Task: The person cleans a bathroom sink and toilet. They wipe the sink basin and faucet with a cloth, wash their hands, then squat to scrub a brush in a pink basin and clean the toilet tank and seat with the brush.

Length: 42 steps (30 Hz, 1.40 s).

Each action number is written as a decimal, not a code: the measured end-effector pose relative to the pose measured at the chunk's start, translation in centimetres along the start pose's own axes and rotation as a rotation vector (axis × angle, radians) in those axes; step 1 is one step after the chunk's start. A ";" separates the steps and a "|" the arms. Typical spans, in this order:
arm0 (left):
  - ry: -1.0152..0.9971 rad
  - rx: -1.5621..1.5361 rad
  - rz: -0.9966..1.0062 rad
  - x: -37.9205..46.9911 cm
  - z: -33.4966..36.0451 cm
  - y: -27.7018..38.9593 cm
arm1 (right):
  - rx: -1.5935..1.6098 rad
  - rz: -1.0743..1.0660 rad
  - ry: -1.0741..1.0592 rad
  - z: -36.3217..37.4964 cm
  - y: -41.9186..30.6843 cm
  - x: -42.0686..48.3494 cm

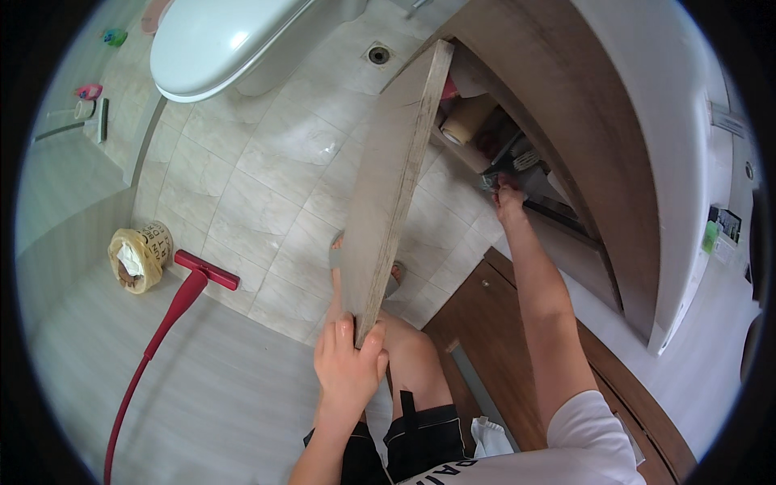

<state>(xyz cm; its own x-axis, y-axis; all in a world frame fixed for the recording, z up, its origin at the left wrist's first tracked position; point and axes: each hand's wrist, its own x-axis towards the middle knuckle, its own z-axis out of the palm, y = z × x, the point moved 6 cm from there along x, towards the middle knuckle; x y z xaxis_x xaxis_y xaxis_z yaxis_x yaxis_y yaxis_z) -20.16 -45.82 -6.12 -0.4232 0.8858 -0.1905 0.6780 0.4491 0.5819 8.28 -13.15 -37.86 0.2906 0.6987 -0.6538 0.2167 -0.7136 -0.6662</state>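
My left hand (351, 357) grips the lower corner of an open wooden cabinet door (394, 176), fingers on one side and thumb on the other. The door stands swung out, its worn, rough edge towards me. My right hand (509, 195) reaches to the opening of the vanity cabinet (548, 209). Its fingers are bent beside a small clear plastic item (490, 182); whether they hold it is hard to tell. Inside lie a tan roll (470, 118), a white-bristled brush (525, 160) and dark things in shadow.
A toilet (224, 45) stands at upper left, with a floor drain (379, 55) right of it. A red-handled squeegee (206, 270) lies near a lined waste bin (136, 257). The curved sink counter (673, 182) overhangs the cabinet. A brown wooden door (485, 327) is at lower right.
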 end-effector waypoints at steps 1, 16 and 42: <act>-0.007 0.012 -0.007 -0.1 -0.2 0.0 | -0.108 0.017 0.006 0.0 0.1 0.9; -0.061 0.000 -0.145 -0.6 2.8 3.0 | -0.674 -0.863 0.151 2.2 -4.3 -6.6; -0.162 -0.042 -0.524 -10.9 -19.0 -15.0 | 0.138 0.309 -0.303 -4.8 -6.6 -32.8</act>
<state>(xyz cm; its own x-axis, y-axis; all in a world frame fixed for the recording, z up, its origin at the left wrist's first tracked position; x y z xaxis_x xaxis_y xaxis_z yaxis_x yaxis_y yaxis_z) -37.16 -64.41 2.24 -0.5977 0.5531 -0.5804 0.3752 0.8328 0.4071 1.77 -31.60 -10.31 0.0319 0.4523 -0.8913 0.0299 -0.8918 -0.4515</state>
